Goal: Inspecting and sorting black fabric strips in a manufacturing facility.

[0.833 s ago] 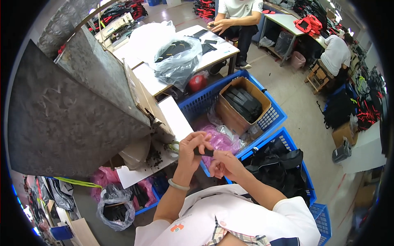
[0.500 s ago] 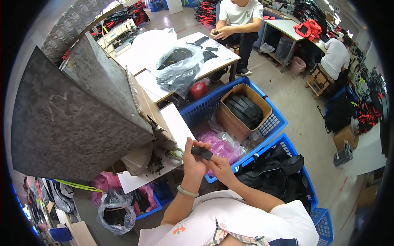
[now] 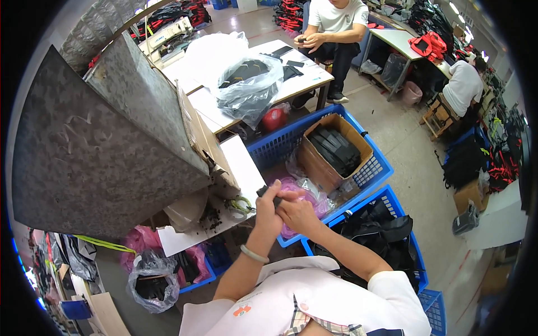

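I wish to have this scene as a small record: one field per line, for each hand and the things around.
Left hand: fingers around a small black piece
Right hand: against the left hand; its hold on the piece is hidden
Beyond hands: blue basket with carton of black strips, and pink plastic
Right side: second blue basket with black items
Farther: white table bearing a clear bag; seated person in white top

Center: left hand (image 3: 269,217) and right hand (image 3: 298,215) together, far crate (image 3: 364,189) beyond.
Far crate: carton (image 3: 316,167) inside.
Right: near crate (image 3: 416,255) beside the far one.
Far table (image 3: 203,107): plastic bag (image 3: 241,99) on top, co-worker (image 3: 339,19) beyond its right end.
Far right: second person (image 3: 463,87) on a stool (image 3: 440,116).
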A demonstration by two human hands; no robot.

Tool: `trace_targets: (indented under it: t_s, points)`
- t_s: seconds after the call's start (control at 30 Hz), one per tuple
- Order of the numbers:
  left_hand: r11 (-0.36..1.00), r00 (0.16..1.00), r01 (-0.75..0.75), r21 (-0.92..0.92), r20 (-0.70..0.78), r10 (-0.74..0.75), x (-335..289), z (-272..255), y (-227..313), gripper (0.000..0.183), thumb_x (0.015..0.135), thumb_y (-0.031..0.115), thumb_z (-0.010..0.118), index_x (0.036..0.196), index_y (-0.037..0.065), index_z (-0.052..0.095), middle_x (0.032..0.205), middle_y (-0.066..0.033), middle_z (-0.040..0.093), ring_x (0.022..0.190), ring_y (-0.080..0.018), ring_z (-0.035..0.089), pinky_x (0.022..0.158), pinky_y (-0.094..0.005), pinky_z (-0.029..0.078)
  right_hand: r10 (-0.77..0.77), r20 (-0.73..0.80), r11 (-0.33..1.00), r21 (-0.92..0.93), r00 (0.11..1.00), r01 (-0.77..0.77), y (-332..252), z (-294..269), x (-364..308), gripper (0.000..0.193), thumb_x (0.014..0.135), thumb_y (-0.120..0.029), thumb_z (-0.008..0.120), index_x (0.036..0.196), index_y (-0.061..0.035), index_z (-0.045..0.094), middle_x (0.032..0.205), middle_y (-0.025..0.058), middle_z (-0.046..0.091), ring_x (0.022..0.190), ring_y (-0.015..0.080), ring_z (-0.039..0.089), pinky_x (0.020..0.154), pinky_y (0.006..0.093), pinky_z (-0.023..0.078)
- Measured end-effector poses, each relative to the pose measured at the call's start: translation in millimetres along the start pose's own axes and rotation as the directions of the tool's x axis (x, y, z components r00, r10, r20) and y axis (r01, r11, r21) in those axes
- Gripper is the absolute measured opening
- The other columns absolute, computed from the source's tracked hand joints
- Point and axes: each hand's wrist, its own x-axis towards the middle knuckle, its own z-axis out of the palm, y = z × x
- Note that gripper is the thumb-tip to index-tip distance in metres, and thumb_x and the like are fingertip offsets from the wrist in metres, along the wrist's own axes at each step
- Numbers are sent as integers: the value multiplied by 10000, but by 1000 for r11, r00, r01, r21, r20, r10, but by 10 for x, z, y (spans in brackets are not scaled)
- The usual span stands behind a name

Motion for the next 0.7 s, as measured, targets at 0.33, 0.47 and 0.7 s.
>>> trace_targets:
  t_s: [0.33, 0.47, 0.7]
  points:
    - [924, 996, 46, -379, -57, -73, 402, -311, 179, 302, 838, 283, 653, 671, 103, 477, 709, -113, 618, 821, -289, 644, 747, -374, 502, 221, 66, 704, 680, 973, -206, -137, 5, 240, 194, 867, -241, 575, 818, -66, 643, 619, 60, 609, 518, 127, 590, 467, 272, 447]
    - [954, 992, -102, -283, -103, 76, 288, -248, 108, 291, 832, 268, 662, 683, 87, 488, 659, -98, 588, 729, -270, 633, 710, -371, 514, 423, 428, 21, 877, 799, -481, -191, -53, 151, 154, 869, -176, 588, 795, -60, 656, 625, 15, 599, 539, 80, 574, 465, 221, 426]
    - [965, 986, -128, -230, -138, 98, 270, -307, -19, 261, 833, 200, 640, 666, 56, 502, 591, -85, 537, 701, -290, 629, 688, -371, 517, -24, -401, 979, 176, 916, 103, -92, 290, 95, 120, 747, -87, 628, 866, -95, 633, 655, 85, 607, 539, 226, 597, 465, 329, 452]
